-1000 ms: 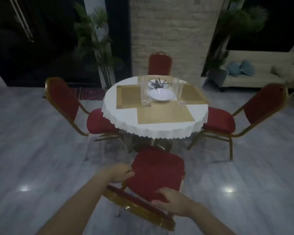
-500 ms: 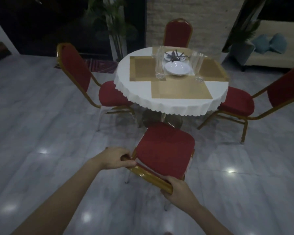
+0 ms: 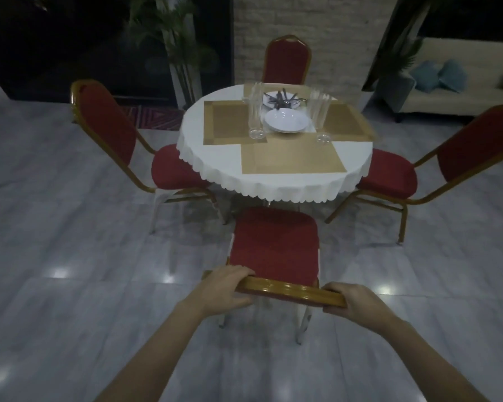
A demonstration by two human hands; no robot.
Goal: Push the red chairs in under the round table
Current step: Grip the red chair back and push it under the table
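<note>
A round table [image 3: 209,146] with a white scalloped cloth stands in the middle of the room. The nearest red chair [image 3: 273,245] faces it squarely, its seat front just at the cloth's edge. My left hand [image 3: 224,288] grips the left end of its gold top rail. My right hand [image 3: 352,300] grips the right end. Another red chair [image 3: 108,132] stands left of the table, one [image 3: 474,143] right of it, each with the seat partly under the cloth. A fourth red chair [image 3: 286,60] is tucked in at the far side.
Gold placemats, white plates [image 3: 285,120], cutlery and upturned glasses [image 3: 256,111] sit on the table. A stone pillar [image 3: 302,24] rises behind it. A potted palm [image 3: 169,39] is back left, a pale sofa [image 3: 462,91] with blue cushions back right. Glossy grey tiles surround everything.
The near chair has turned from skewed to square with the table. My hands have shifted along its top rail to grip both ends. The view has moved closer.
</note>
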